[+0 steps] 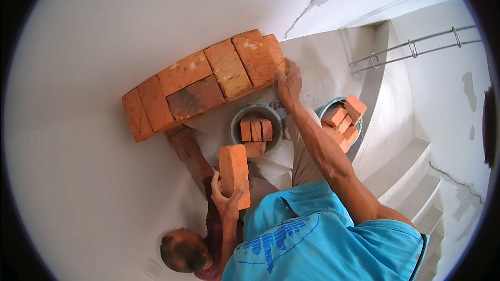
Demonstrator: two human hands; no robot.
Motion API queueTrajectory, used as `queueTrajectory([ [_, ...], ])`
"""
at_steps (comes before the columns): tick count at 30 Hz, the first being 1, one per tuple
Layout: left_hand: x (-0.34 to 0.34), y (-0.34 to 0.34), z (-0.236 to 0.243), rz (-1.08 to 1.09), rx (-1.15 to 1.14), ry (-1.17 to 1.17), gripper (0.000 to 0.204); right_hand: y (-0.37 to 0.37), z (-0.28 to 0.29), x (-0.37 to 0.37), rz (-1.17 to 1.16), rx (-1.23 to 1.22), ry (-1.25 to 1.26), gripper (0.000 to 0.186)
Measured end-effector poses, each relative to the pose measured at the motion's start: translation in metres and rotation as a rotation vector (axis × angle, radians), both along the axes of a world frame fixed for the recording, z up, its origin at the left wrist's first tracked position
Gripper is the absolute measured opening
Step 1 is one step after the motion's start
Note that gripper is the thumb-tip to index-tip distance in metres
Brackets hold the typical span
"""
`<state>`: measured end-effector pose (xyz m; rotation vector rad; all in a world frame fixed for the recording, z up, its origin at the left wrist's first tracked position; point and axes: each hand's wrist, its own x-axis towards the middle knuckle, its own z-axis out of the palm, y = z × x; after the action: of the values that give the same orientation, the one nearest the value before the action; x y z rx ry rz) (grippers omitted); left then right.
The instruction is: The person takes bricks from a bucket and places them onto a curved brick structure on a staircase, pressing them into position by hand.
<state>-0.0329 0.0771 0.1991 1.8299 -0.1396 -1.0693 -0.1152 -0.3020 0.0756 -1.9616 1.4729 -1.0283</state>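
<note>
Here's the left hand [227, 201], wrapped around an orange brick [234, 174], thumb on one side and fingers on the other, holding it below the brick stack [183, 73]. Up at the stack's right end, the right hand [289, 83] is against the end brick [273, 54]; whether it grips or merely steadies, I can't quite tell. A co-worker's arm [194, 148] reaches toward the stack's lower left. Below the stack sits a dark bucket [234, 131] of bricks; a teal bucket [326, 105] holds more, right of it.

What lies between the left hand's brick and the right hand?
In the head view, a grey bucket with bricks in it lies between them, lower down.
</note>
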Motion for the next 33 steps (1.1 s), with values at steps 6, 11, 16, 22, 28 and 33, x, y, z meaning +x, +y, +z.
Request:
queueTrajectory([
  [6,0.017,-0.087,0.034,-0.118,-0.329,0.093,0.089,0.135,0.069,-0.044,0.351,1.557,-0.869,0.062],
  [11,0.011,-0.159,0.029,-0.270,-0.454,0.274,0.087,0.118,0.091,-0.036,0.450,1.305,-1.147,0.050],
  [16,0.004,-0.205,0.030,-0.538,-0.377,0.198,0.088,0.082,0.069,-0.057,0.297,1.352,-1.486,0.042],
  [22,0.045,-0.237,-0.001,-0.814,-0.118,-0.507,0.070,0.035,0.064,-0.090,0.170,1.402,-1.472,0.036],
  [28,0.120,-0.281,-0.083,-0.586,0.098,-0.988,0.072,-0.033,0.058,-0.087,0.208,1.305,-1.222,0.030],
  [33,0.127,-0.298,-0.119,-0.688,0.455,-1.211,0.073,-0.087,-0.036,-0.092,0.224,1.286,-1.166,0.030],
])
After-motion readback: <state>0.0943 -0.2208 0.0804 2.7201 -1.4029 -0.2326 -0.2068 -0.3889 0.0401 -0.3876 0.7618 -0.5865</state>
